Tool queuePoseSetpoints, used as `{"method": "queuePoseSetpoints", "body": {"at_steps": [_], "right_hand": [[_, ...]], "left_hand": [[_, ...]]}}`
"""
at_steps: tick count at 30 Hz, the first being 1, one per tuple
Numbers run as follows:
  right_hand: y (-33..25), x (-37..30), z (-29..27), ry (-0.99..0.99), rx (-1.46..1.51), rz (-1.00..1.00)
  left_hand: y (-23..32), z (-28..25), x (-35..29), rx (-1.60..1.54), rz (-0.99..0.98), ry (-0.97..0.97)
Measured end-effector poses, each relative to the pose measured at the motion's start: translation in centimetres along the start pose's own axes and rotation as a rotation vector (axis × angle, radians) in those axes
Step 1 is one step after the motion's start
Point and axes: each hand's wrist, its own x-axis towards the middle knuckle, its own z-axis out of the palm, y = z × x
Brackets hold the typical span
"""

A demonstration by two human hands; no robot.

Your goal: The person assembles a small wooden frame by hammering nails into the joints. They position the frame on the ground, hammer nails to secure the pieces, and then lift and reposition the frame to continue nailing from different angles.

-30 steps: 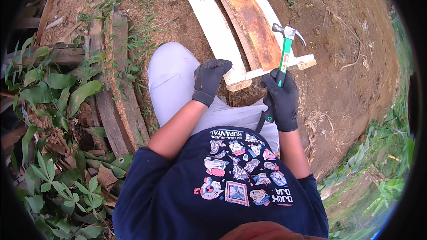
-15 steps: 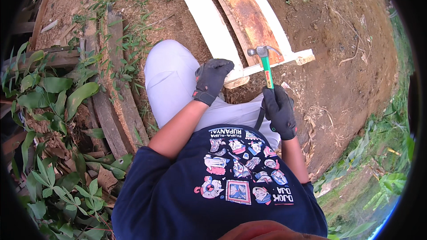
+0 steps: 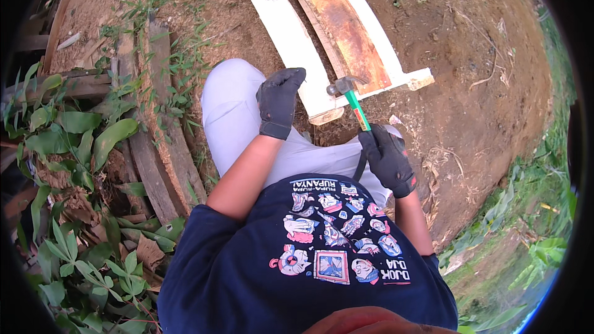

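My right hand (image 3: 388, 158), in a black glove, grips the green handle of a claw hammer (image 3: 356, 110). The hammer's metal head is over the near end of the boards, close to a crosspiece (image 3: 419, 80) of pale wood. My left hand (image 3: 280, 102), gloved too, is above my left thigh, just left of the white board (image 3: 281, 21). Its fingers are curled together, and whatever they may hold is hidden. Between the left white board and a second white board (image 3: 362, 9) lies a brown-stained plank (image 3: 339, 21).
Weathered planks (image 3: 162, 148) lie on the ground to my left, among leafy plants (image 3: 74, 130). Bare brown soil (image 3: 464, 86) spreads out to the right, with grass (image 3: 526, 210) along the far right. Sawdust and wood scraps cover the ground at upper left.
My left hand has drawn back leftward from the board's end. The hammer has shifted left and a little nearer, its head tilting farther left. The boards appear slightly shifted in view.
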Motion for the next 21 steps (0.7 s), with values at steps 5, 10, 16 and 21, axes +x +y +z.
{"method": "queuePoseSetpoints", "body": {"at_steps": [5,10,16,21], "right_hand": [[-0.7,-0.3,-1.7,-0.061,-0.142,0.033],[-0.9,-1.1,-2.5,-0.054,-0.03,0.09],[-0.2,-1.5,0.5,-0.046,-0.15,-0.099],[0.2,-1.0,-2.6,0.067,-0.121,0.157]], "left_hand": [[0.9,-0.3,-0.4,-0.149,-0.118,-0.012],[-0.6,1.1,-0.9,0.058,0.0,-0.114],[-0.6,0.5,-0.1,0.028,0.049,-0.044],[-0.5,1.2,-1.3,0.148,-0.001,-0.217]]}}
